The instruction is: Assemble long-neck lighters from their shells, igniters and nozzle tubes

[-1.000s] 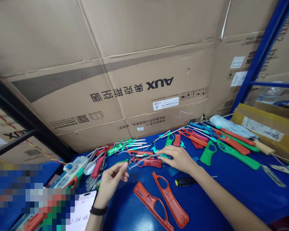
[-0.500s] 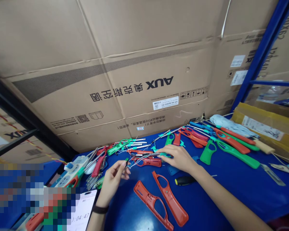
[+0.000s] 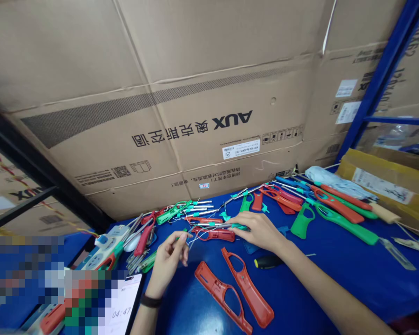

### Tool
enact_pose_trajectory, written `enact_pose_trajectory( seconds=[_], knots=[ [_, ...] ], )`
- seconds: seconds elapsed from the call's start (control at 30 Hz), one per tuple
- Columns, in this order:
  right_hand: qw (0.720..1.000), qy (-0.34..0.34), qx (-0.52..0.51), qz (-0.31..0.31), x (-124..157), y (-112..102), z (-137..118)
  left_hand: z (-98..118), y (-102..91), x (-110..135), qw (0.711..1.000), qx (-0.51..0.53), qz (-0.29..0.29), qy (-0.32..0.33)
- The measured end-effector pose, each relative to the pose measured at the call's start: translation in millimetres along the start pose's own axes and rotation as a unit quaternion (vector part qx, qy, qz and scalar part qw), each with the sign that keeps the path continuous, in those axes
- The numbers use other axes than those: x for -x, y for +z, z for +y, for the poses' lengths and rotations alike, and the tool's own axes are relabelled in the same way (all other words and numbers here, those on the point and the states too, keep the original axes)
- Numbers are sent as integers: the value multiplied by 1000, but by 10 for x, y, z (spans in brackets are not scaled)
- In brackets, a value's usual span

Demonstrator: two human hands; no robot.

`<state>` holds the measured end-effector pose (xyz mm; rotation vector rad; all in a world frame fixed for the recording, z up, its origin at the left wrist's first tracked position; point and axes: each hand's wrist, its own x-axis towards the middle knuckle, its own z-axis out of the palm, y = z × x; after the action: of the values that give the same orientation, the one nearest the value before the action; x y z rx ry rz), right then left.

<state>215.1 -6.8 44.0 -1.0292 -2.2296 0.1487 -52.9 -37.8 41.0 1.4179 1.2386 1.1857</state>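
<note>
My left hand (image 3: 171, 256) has thumb and fingers pinched together on thin white wires (image 3: 195, 236); whatever else sits between the fingertips is too small to make out. Over to the right, my right hand (image 3: 260, 231) is closed round the green end of a lighter's metal tube (image 3: 220, 225), which points left toward the wires. Beneath them lies a red lighter shell (image 3: 216, 234). Two orange-red lighter shell halves (image 3: 219, 293) (image 3: 252, 291) rest on the blue table nearer to me, inner side up. By my right wrist is a black and yellow screwdriver (image 3: 268, 261).
Lighter parts in green and red (image 3: 176, 211) are heaped along the back, below a large cardboard box (image 3: 195, 93). More handles (image 3: 345, 221) and a utility blade (image 3: 396, 253) lie right. At left are a power strip (image 3: 113, 237) and a phone (image 3: 124, 302).
My left fingers have shifted slightly and curled at the wires. My right hand stays nearly still on the metal tube, and the whole view has moved a little.
</note>
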Motion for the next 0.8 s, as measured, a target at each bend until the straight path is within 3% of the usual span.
enact_pose_trajectory(
  seconds=[0.17, 0.4, 0.8],
  knots=[
    [1000, 14, 4, -8, 6, -5, -5, 33, -46, 13, 999, 31, 7, -16],
    [1000, 20, 0, -7, -1, -17, -11, 92, -76, 73, 988, 113, -49, -89],
    [999, 19, 8, 31, -1, -39, -4, 46, -143, 38, 999, 29, -24, -31]
  ],
)
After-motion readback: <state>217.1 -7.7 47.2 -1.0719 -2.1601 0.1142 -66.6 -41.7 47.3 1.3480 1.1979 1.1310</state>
